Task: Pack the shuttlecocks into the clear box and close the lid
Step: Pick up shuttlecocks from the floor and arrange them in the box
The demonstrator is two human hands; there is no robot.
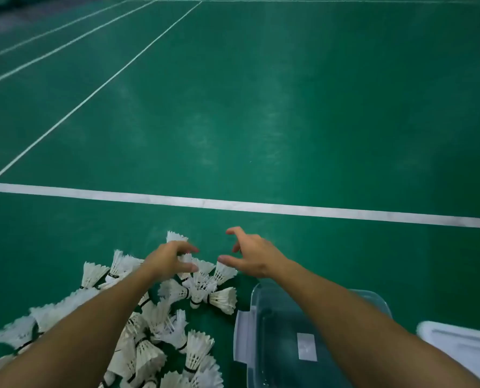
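I am looking at an indoor badminton court: green sports flooring runs far ahead, marked with white court lines. Just this side of the broad line, a heap of white feather shuttlecocks lies on the floor.

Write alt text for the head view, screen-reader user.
Both bare hands reach forward over a pile of white shuttlecocks on a green court floor, the left hand and right hand spread and holding nothing. An open clear box sits right of the pile under the right forearm, its white lid farther right.
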